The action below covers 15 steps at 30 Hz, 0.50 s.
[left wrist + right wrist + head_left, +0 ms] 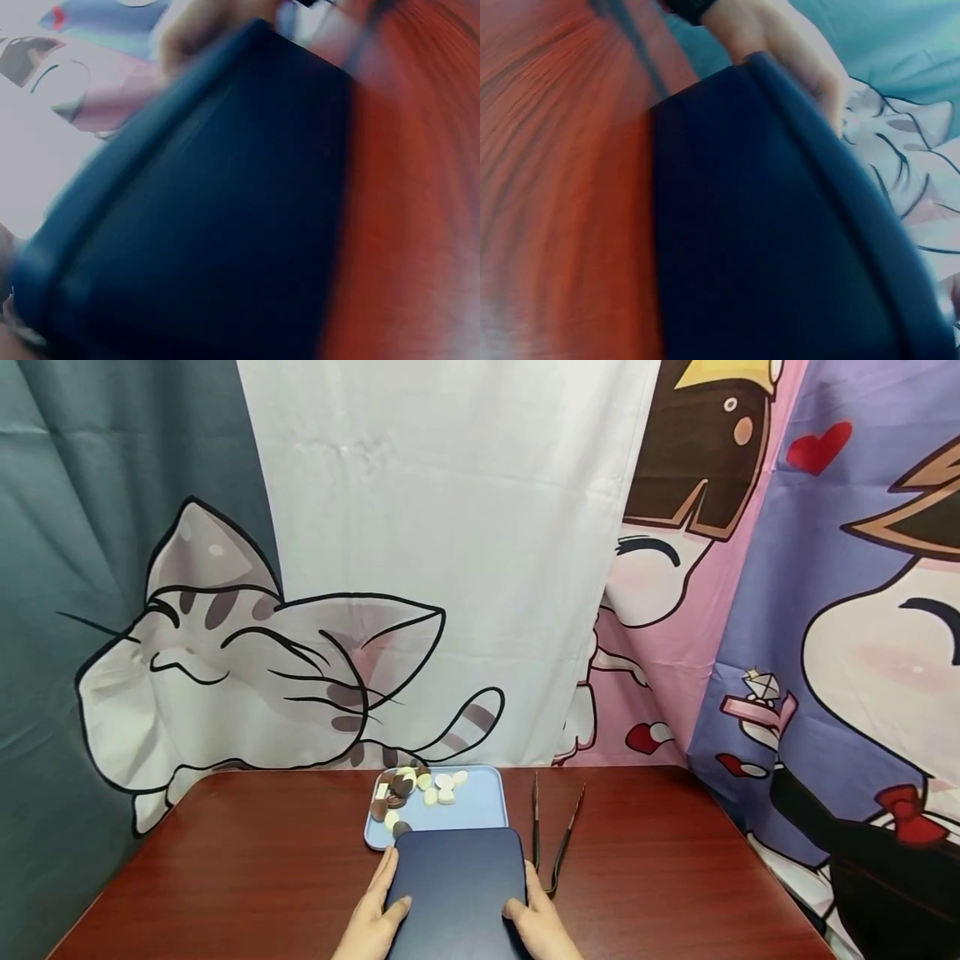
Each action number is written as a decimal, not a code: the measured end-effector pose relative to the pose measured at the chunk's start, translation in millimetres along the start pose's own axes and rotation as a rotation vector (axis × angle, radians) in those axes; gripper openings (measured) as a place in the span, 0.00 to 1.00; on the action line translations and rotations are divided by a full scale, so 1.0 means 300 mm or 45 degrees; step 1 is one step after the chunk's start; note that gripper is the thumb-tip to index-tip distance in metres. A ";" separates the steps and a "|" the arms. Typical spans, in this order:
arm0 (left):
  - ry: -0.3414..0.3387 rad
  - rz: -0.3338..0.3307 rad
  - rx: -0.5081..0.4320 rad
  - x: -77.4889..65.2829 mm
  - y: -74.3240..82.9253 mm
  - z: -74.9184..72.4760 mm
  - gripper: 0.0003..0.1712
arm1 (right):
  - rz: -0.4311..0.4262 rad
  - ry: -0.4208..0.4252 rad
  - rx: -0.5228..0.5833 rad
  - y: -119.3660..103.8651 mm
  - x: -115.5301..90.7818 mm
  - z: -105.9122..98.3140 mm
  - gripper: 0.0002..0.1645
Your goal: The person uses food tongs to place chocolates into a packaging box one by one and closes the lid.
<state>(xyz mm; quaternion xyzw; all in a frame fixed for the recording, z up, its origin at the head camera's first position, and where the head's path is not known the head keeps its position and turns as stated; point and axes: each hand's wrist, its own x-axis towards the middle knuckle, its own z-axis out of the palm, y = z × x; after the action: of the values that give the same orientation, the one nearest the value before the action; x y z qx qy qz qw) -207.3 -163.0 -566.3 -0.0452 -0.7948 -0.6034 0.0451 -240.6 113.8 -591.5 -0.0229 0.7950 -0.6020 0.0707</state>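
Both my hands hold a flat navy blue tray [459,889] with rounded corners, at the near middle of the table. My left hand [371,917] grips its left edge, thumb over the top face and fingers along the side. On the opposite edge my right hand [542,922] grips it the same way. The left wrist view shows a broad dark face of the tray [217,202] with a raised rim, blurred. From the right wrist, the tray [750,225] appears above the red-brown table, and my left hand shows beyond it.
Behind lies a light blue tray [483,810] with several small brown and cream pieces [397,789], partly covered by the navy tray. Black tweezers [561,857] lie spread at the right, near my right hand. A printed cloth [465,527] hangs behind the table [270,852].
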 end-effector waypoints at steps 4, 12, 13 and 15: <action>0.081 -0.027 0.199 -0.038 0.097 0.027 0.45 | -0.095 0.078 -0.093 -0.025 -0.036 0.025 0.54; 0.090 -0.180 0.255 -0.057 0.158 0.034 0.47 | -0.168 0.092 -0.129 -0.194 -0.139 0.019 0.54; 0.084 -0.189 0.250 -0.056 0.162 0.032 0.47 | -0.186 0.087 -0.123 -0.208 -0.146 0.017 0.53; 0.066 -0.184 0.225 -0.057 0.157 0.030 0.47 | -0.192 0.091 -0.126 -0.218 -0.154 0.016 0.52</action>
<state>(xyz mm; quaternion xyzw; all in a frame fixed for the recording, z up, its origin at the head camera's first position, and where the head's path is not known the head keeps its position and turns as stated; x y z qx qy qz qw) -184.7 -142.1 -525.7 0.0320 -0.8448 -0.5335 0.0256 -197.4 96.8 -525.9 -0.0648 0.8217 -0.5662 -0.0045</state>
